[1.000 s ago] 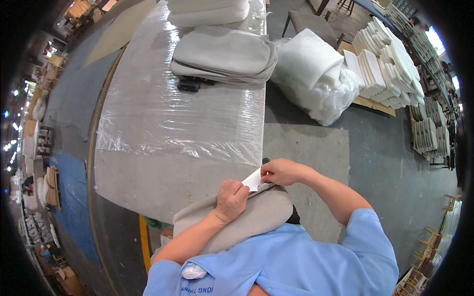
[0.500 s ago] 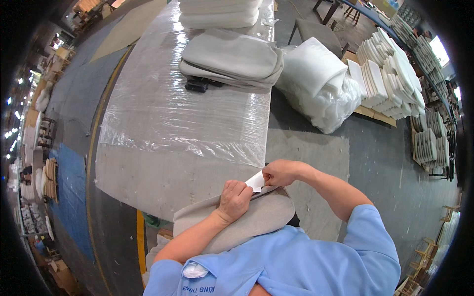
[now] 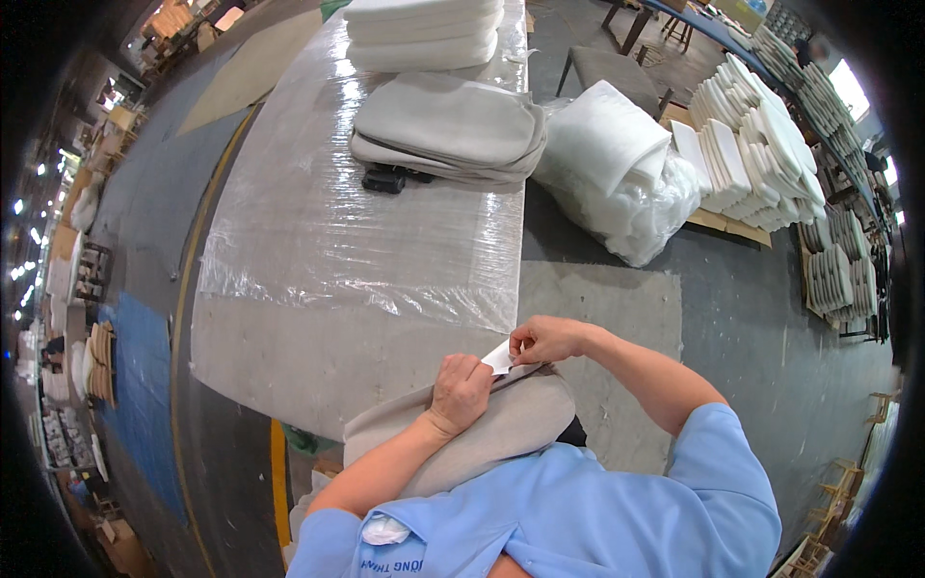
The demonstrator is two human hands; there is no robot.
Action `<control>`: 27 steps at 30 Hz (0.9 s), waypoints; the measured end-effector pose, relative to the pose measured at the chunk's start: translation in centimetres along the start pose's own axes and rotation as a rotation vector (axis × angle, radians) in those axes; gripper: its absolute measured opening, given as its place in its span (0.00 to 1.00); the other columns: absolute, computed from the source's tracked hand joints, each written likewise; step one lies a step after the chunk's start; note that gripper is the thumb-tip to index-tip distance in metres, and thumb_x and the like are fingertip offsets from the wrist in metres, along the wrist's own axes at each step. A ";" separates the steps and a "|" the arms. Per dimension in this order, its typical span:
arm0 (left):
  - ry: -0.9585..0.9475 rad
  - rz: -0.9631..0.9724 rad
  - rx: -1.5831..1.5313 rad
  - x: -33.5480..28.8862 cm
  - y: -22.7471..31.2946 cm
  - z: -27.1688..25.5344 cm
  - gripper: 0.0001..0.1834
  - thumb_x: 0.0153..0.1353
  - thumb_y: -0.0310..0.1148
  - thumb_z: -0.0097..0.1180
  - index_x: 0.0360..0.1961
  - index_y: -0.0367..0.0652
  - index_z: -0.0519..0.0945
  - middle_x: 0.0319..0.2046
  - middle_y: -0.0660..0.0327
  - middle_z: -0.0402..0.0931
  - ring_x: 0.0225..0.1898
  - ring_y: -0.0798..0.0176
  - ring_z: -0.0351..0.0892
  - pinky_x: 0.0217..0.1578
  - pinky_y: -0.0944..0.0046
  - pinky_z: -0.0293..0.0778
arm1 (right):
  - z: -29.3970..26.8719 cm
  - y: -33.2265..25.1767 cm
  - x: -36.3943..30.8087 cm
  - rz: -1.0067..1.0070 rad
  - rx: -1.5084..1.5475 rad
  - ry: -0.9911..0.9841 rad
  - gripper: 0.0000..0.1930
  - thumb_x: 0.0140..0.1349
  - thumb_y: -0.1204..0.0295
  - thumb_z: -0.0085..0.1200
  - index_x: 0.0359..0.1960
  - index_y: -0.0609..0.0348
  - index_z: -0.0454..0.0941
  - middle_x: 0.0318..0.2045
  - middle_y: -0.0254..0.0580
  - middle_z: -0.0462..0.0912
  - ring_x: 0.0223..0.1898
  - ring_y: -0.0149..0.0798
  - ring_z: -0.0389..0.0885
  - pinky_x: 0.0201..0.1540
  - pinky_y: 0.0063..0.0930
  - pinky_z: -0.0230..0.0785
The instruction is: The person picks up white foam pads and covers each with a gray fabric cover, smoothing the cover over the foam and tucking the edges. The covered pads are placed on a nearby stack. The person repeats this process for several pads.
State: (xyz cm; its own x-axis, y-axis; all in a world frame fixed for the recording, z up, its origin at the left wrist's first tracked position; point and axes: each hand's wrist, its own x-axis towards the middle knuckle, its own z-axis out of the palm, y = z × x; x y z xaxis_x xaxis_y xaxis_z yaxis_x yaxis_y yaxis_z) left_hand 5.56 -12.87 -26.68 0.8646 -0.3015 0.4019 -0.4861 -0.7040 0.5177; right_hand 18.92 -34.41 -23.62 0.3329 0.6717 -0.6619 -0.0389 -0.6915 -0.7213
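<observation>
The table [image 3: 318,356] is long and grey, running away from the person and lying beyond the fingers; most of its top is wrapped in clear plastic film [image 3: 385,241]. Past the far right corner of the table, well beyond the right hand's fingers, a bulky bag of white filling [image 3: 617,178] sits on the floor, with rows of white foam pieces [image 3: 761,144] stacked on a pallet behind it. At the table's far end lies a stack of white cushions [image 3: 424,34], and just nearer to the fingers a pile of grey fabric covers [image 3: 448,130]. A small black tool [image 3: 385,178] rests on the film, touching the near edge of that pile.

The grey cushion cover [image 3: 482,429] lies at the near edge of the table, against the person's body and directly under both hands. The left hand [image 3: 461,390] presses down on top of the cover, fingers curled and closed against the fabric beside a dark open seam. The right hand [image 3: 544,339] is just beyond and to the right of the left, its fingers pinched narrow on a small white tag [image 3: 499,357] at the seam. The tag sits between the two hands, touching the cover's upper edge.
</observation>
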 end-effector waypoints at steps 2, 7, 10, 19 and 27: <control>-0.020 -0.023 0.003 -0.1 -0.1 0.2 0.09 0.53 0.25 0.67 0.30 0.45 0.77 0.31 0.58 0.71 0.38 0.52 0.75 0.43 0.52 0.70 | 0.2 0.2 0.0 -0.019 0.012 0.028 0.10 0.65 0.64 0.66 0.41 0.56 0.85 0.27 0.34 0.83 0.30 0.33 0.77 0.34 0.34 0.68; -0.110 -0.195 -0.182 0.2 -1.0 0.8 0.08 0.58 0.28 0.68 0.33 0.41 0.79 0.37 0.53 0.76 0.41 0.47 0.76 0.43 0.50 0.71 | 1.1 1.0 0.4 -0.134 -0.155 0.180 0.11 0.63 0.63 0.68 0.40 0.56 0.85 0.32 0.46 0.86 0.35 0.45 0.83 0.39 0.41 0.74; -0.257 -0.407 -0.290 0.8 -2.8 1.2 0.13 0.63 0.37 0.68 0.37 0.38 0.80 0.40 0.50 0.78 0.44 0.44 0.77 0.45 0.49 0.73 | 1.8 1.9 0.7 -0.302 -0.214 0.357 0.12 0.63 0.63 0.68 0.42 0.56 0.84 0.36 0.47 0.87 0.40 0.51 0.85 0.44 0.45 0.75; -0.611 -0.572 -0.280 2.0 -5.6 2.3 0.21 0.72 0.49 0.60 0.44 0.38 0.82 0.37 0.49 0.80 0.40 0.51 0.79 0.43 0.55 0.75 | 0.7 3.6 4.7 -0.130 -0.125 0.272 0.11 0.62 0.65 0.67 0.42 0.54 0.83 0.37 0.41 0.88 0.41 0.45 0.84 0.43 0.42 0.74; -0.541 -0.659 -0.369 2.6 -4.6 2.4 0.19 0.74 0.43 0.57 0.35 0.36 0.76 0.24 0.51 0.75 0.28 0.55 0.71 0.34 0.55 0.71 | 1.5 5.3 6.7 -0.071 0.056 0.336 0.12 0.59 0.66 0.67 0.43 0.52 0.86 0.38 0.44 0.89 0.42 0.49 0.86 0.42 0.46 0.77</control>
State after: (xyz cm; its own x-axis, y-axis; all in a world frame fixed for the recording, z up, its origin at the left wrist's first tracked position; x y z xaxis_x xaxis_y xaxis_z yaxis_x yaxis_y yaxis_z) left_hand 10.31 -11.98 -29.82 0.8771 -0.2371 -0.4176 0.1950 -0.6187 0.7610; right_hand 19.52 -33.15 -32.21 0.6279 0.5862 -0.5119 -0.0526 -0.6243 -0.7794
